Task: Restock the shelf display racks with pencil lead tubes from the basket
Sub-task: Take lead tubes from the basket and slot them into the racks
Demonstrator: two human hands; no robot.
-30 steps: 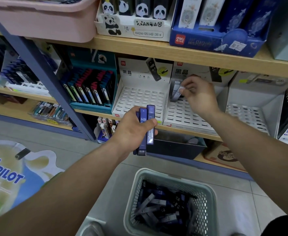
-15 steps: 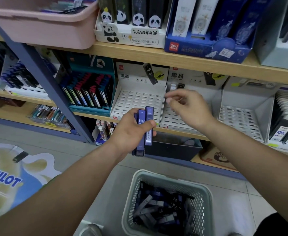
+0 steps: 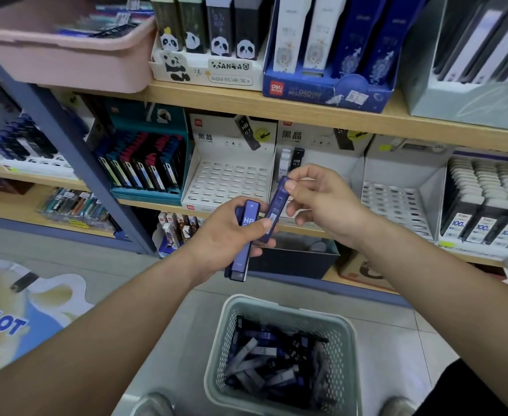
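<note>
The left rack (image 3: 228, 181) shows open slots, its front lip at the shelf edge (image 3: 156, 202). In front of it the left hand (image 3: 222, 238) grips a small bundle of blue lead tubes (image 3: 248, 217) upright; I cannot tell how many. Just to the right, a single tube (image 3: 276, 205) leans with its lower end at the left thumb, pinched near the top by the right hand (image 3: 327, 205). Behind, the middle rack (image 3: 324, 159) holds two standing tubes (image 3: 290, 163) at its back left corner. The right rack (image 3: 396, 199) shows free slots. On the floor between the forearms, the basket (image 3: 276, 304) holds loose tubes.
</note>
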